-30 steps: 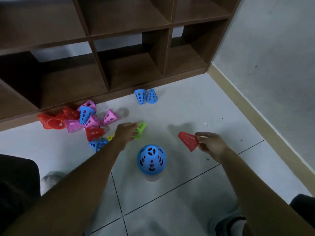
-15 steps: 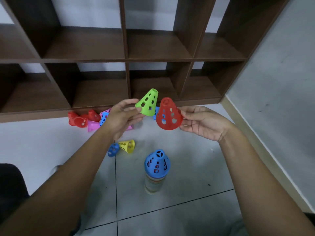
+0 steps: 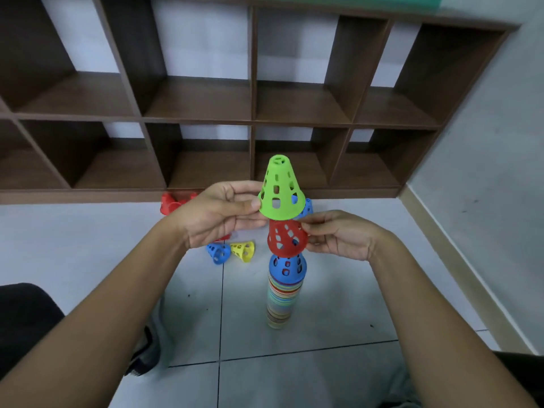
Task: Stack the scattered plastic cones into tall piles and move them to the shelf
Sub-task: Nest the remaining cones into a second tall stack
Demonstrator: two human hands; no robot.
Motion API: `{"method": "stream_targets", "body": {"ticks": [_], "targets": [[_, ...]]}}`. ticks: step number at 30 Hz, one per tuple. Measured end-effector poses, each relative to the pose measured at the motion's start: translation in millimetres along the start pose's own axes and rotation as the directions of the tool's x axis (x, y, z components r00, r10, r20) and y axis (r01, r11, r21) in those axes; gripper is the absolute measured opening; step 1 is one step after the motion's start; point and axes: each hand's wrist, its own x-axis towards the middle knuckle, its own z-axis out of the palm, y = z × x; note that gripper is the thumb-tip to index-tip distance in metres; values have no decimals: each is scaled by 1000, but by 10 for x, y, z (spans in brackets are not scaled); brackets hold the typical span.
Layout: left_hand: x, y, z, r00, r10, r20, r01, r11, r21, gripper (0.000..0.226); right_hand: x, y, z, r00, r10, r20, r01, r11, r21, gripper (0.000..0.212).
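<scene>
A tall pile of stacked cones [image 3: 283, 298] stands on the floor, topped by a blue cone [image 3: 287, 267]. My right hand [image 3: 335, 235] pinches a red cone [image 3: 287, 238] just above that blue top. My left hand [image 3: 219, 214] holds a green cone [image 3: 281, 189] by its rim, upright, directly above the red one. A blue cone [image 3: 218, 253] and a yellow cone [image 3: 243, 251] lie on their sides on the tiles to the left of the pile. More red cones [image 3: 170, 203] lie by the shelf base, partly hidden by my left hand.
A dark brown wooden shelf [image 3: 253, 122] with open compartments fills the far side. A grey wall with a beige skirting [image 3: 447, 254] runs along the right. Another blue cone [image 3: 306, 209] peeks out behind the green one. My dark-clothed knee [image 3: 23, 319] is at the lower left.
Both hands lifted their cones from the floor and brought them together. The red cone now sits just over the pile's blue top, with the green cone above it instead of beside it.
</scene>
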Motion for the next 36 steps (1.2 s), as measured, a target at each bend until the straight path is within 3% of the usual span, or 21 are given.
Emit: {"method": "stream_targets", "body": {"ticks": [9, 15, 19, 21, 24, 28, 31, 33, 36], "targets": [[-84, -382, 94, 984, -124, -129, 129, 991, 34, 34, 3, 332, -76, 997, 40, -68, -41, 999, -6, 15], [-37, -724, 34, 978, -135, -158, 148, 986, 75, 31, 63, 522, -219, 990, 70, -125, -75, 997, -32, 17], [1, -938, -52, 972, -160, -173, 181, 977, 111, 35, 108, 719, -340, 983, 136, -128, -141, 989, -37, 51], [23, -1039, -83, 966, -165, -198, 188, 977, 101, 33, 155, 841, -370, 982, 179, -63, -181, 983, -17, 70], [70, -1207, -111, 949, -163, -269, 199, 974, 109, 32, 264, 1039, -361, 976, 216, 43, -218, 974, 59, 79], [108, -1484, -197, 913, -235, -333, 279, 956, 88, 74, 388, 1295, -361, 972, 213, 102, -229, 955, 188, 78], [119, -1639, -228, 883, -371, -287, 387, 922, -3, 99, 467, 1496, -399, 961, 240, 139, -267, 937, 227, 92], [133, -1708, -206, 867, -443, -230, 441, 895, -63, 101, 522, 1613, -396, 947, 271, 172, -306, 925, 226, 87], [194, -1779, -166, 843, -495, -209, 468, 868, -167, 79, 613, 1672, -370, 955, 245, 166, -283, 920, 273, 59]]}}
